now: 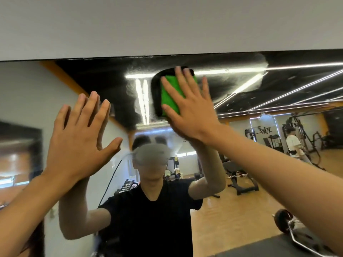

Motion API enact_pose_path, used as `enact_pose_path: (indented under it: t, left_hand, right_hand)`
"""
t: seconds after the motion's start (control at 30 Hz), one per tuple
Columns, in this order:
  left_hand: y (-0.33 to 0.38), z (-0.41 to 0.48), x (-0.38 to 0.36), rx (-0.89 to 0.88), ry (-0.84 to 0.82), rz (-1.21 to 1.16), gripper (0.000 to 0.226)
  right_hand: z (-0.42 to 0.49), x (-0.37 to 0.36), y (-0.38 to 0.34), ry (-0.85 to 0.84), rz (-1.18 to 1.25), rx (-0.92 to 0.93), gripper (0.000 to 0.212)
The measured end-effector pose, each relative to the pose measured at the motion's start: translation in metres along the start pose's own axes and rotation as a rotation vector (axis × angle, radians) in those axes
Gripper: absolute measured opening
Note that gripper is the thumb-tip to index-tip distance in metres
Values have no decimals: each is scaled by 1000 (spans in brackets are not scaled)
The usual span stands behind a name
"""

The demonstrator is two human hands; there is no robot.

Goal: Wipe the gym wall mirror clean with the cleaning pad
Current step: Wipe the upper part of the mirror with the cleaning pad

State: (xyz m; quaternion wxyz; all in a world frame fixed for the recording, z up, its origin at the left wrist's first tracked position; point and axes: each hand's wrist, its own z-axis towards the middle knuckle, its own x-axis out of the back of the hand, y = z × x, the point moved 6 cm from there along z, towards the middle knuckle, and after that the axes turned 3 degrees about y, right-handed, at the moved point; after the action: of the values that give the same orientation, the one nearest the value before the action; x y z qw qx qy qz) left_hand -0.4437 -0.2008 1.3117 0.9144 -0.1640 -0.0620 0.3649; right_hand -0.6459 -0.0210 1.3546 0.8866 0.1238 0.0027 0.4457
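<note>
Grey wall point(167, 25) above; reflected wood floor point(232, 219), weight machines point(297, 134).

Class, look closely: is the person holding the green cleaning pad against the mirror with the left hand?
No: the right hand presses the cleaning pad flat to the mirror; the left hand is bare.

We find the large glass wall mirror point(241, 164) mounted below a plain pale wall band point(167, 25). The green, black-edged cleaning pad point(169, 93) lies flat on the mirror near its top edge, under the right hand point(189, 106). The left hand point(79, 132) lies against the mirror, lower and to the left of the pad, well apart from it.
</note>
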Motion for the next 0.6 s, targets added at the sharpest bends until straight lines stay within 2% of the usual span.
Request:
enact_pose_path:
  t: [0.13, 0.2, 0.27, 0.37, 0.47, 0.6]
  left_hand:
    - [1, -1, -1, -4, -2, 1, 89]
    - [0, 0, -2, -3, -7, -1, 89]
    - [-1, 0, -3, -4, -21, 5, 90]
    - [0, -1, -2, -12, -18, 3, 91]
    - [0, 0, -1, -14, -14, -11, 91]
    - [-1, 0, -3, -12, 21, -19, 91]
  right_hand:
    - [-39, 11, 121, -21, 22, -315, 73]
    - [-55, 17, 160, -29, 33, -449, 75]
    - [-55, 18, 160, -3, 59, -548, 79]
    - [-36, 16, 116, 43, 96, -662, 82]
    - [-18, 11, 41, 66, 98, -565, 79]
    - [-15, -4, -47, 54, 93, -247, 75]
